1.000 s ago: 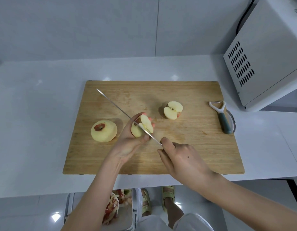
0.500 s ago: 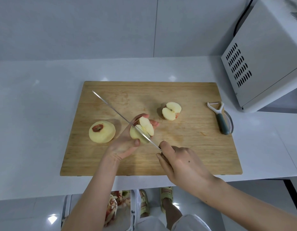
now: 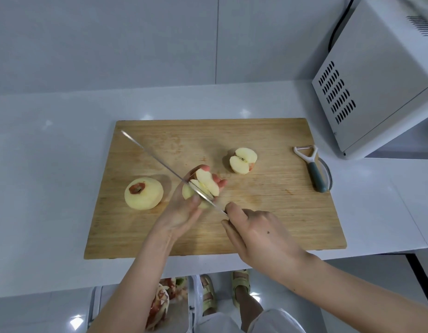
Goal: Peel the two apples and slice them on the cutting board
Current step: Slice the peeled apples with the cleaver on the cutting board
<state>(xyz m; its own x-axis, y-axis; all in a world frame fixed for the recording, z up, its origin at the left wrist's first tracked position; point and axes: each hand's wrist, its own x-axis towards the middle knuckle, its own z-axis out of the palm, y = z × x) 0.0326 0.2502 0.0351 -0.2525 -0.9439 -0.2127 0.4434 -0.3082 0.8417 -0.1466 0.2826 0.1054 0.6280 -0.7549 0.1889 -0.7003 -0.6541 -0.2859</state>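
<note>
From the head view: pinches the apple half (image 3: 207,182) near the middle of the cutting board (image 3: 268,224) with the left hand (image 3: 184,212), fingers and thumb curled round it, cut face tipped up. Grips the knife (image 3: 155,157) in the right hand (image 3: 258,234), fingers clenched on the hidden handle, just nearer the board's front edge than the half. Has pushed the blade further down than half a second ago: then lying across the cut face, now sunk in, with a gap opening between two wedges. Probably means this half is about to split. Has left untouched the other half (image 3: 243,161) toward the board's right, the whole peeled apple (image 3: 144,193) toward the board's left, and the peeler (image 3: 312,168) on the board's right edge. Peeling looks finished; still to slice that other half and the whole second apple, so likely under halfway through the cutting
</note>
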